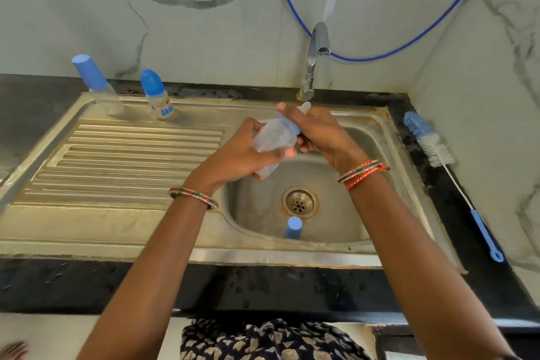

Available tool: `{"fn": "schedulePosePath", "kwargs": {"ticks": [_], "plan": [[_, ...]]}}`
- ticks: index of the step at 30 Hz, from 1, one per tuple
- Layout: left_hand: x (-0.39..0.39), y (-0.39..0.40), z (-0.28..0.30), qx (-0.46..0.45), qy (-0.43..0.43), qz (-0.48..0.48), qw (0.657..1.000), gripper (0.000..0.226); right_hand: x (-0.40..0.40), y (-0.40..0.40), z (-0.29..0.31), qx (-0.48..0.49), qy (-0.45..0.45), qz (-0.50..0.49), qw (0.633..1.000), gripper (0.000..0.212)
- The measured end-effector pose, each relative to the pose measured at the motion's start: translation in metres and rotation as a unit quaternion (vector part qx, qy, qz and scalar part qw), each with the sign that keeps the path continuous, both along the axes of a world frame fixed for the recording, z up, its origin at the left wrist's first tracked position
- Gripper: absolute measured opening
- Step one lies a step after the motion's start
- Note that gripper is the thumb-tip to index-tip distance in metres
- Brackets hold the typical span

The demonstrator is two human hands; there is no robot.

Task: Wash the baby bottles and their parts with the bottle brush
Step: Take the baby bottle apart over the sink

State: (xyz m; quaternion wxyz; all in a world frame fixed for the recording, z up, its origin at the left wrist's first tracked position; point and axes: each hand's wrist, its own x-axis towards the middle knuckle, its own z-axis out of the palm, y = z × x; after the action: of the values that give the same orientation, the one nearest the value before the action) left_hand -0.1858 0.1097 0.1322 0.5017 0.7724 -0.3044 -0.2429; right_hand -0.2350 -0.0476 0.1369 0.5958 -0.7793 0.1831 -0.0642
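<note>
Over the sink basin I hold a clear baby bottle, tilted with its teat up toward the tap. My left hand grips the bottle's body. My right hand curls round its blue collar ring at the neck. A blue bottle cap stands in the basin near the drain. The bottle brush, with blue and white bristles and a blue handle, lies on the black counter at the right. Two more capped bottles stand at the back of the drainboard: a tall one and a short one.
A chrome tap rises behind the basin, right above the hands; no water stream is visible. The ribbed steel drainboard stretches left. A blue hose and a black cable hang on the marble wall. Black counter edge runs along the front.
</note>
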Motion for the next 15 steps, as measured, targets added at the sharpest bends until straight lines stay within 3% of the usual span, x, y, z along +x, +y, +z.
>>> {"fn": "schedulePosePath", "kwargs": {"ticks": [2, 3, 6, 8, 10, 12, 13, 15], "plan": [[0.0, -0.002, -0.001, -0.021, 0.013, -0.016, 1.0, 0.036, -0.001, -0.004, 0.001, -0.007, 0.0, 0.017, 1.0, 0.04], [0.003, 0.0, -0.003, -0.052, 0.08, -0.041, 0.995, 0.03, -0.002, -0.008, 0.003, 0.016, -0.009, 0.045, 0.999, 0.037], [0.013, 0.011, -0.013, -0.119, 0.293, -0.111, 0.942, 0.053, -0.007, -0.027, 0.004, 0.129, -0.069, 0.183, 0.972, 0.018], [0.015, 0.013, -0.021, -0.129, 0.339, -0.157, 0.918, 0.071, -0.01, -0.036, 0.002, 0.171, -0.102, 0.283, 0.938, 0.032], [0.013, 0.012, -0.025, -0.122, 0.33, -0.179, 0.919, 0.082, -0.012, -0.041, -0.001, 0.182, -0.122, 0.353, 0.91, 0.041], [0.012, 0.011, -0.023, -0.112, 0.331, -0.173, 0.921, 0.084, -0.011, -0.044, -0.001, 0.177, -0.12, 0.35, 0.912, 0.038], [0.011, 0.01, -0.024, -0.107, 0.298, -0.163, 0.934, 0.083, -0.01, -0.044, -0.001, 0.172, -0.102, 0.321, 0.926, 0.035], [0.007, 0.001, -0.023, -0.062, 0.14, -0.131, 0.98, 0.076, -0.007, -0.041, -0.003, 0.127, -0.055, 0.24, 0.961, 0.027]]}}
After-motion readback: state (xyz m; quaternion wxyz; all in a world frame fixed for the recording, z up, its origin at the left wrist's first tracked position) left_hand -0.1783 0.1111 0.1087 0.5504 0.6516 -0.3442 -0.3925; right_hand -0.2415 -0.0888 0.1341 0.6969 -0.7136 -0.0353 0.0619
